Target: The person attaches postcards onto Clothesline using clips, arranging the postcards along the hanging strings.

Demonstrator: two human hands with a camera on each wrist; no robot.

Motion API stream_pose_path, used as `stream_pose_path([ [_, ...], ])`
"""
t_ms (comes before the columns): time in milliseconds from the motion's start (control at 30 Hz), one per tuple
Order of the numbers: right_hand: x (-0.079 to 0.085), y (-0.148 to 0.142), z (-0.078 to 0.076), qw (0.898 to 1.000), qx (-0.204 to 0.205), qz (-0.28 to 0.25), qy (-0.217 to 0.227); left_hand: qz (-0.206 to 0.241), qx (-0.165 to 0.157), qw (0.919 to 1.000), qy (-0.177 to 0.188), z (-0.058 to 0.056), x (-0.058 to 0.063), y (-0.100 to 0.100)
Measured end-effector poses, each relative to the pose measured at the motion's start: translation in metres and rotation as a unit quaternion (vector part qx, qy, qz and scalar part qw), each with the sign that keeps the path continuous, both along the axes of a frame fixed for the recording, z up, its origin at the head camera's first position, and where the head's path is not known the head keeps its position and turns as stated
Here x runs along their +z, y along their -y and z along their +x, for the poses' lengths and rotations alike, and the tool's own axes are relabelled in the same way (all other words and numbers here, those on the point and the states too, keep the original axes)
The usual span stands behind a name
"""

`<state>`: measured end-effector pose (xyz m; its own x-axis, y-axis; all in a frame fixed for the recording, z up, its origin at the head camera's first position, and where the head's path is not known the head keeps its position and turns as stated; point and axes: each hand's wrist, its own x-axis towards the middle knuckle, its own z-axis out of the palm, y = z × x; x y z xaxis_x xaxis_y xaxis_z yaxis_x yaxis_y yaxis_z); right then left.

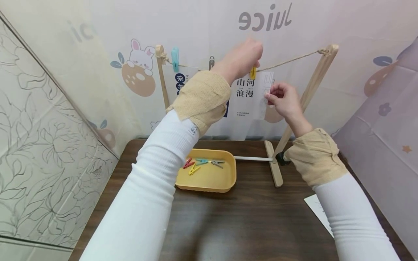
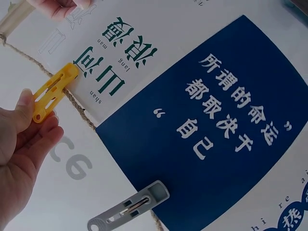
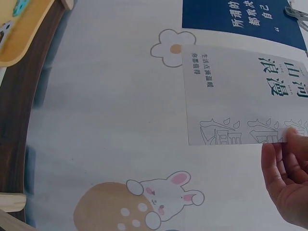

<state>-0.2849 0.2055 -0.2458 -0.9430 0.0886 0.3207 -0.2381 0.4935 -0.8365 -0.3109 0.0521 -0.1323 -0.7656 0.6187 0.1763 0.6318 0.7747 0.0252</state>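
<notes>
High at the rope (image 1: 294, 59), my left hand (image 1: 243, 56) pinches the tail end of a yellow clothespin (image 2: 55, 94). Its front end lies over the rope and the top edge of a white card (image 3: 226, 91) with dark green Chinese characters. Thumb and fingers of my right hand (image 1: 287, 99) pinch that card's right edge, below rope height. Beside the card hangs a dark blue card (image 2: 192, 144), with a grey clothespin (image 2: 130, 207) at its top edge. A light-blue clothespin (image 1: 175, 58) sits further left on the rope.
Two wooden posts (image 1: 318, 76) hold the rope. A yellow tray (image 1: 215, 185) with several clothespins stands on the dark wooden table (image 1: 248, 217). Partly under my right forearm lies another white card (image 1: 318, 210). A printed curtain (image 1: 209, 21) hangs behind.
</notes>
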Motion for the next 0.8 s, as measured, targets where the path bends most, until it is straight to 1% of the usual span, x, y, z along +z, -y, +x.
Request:
stream_pose_path([
  [200,-0.003,0.000,0.000,1.000,-0.004,0.004,-0.001,-0.016,-0.011,0.9998,0.003,-0.001,-0.004,0.002],
  [400,-0.003,-0.001,0.000,1.000,-0.010,0.010,-0.005,-0.026,-0.023,0.9991,-0.024,-0.003,-0.006,0.001],
  [567,-0.004,-0.002,0.000,1.000,-0.011,0.011,-0.011,-0.030,-0.018,0.9991,-0.026,-0.004,-0.008,0.000],
  [800,-0.005,-0.003,0.001,1.000,-0.013,0.011,-0.016,-0.015,-0.003,0.9998,-0.010,-0.003,-0.011,0.000],
])
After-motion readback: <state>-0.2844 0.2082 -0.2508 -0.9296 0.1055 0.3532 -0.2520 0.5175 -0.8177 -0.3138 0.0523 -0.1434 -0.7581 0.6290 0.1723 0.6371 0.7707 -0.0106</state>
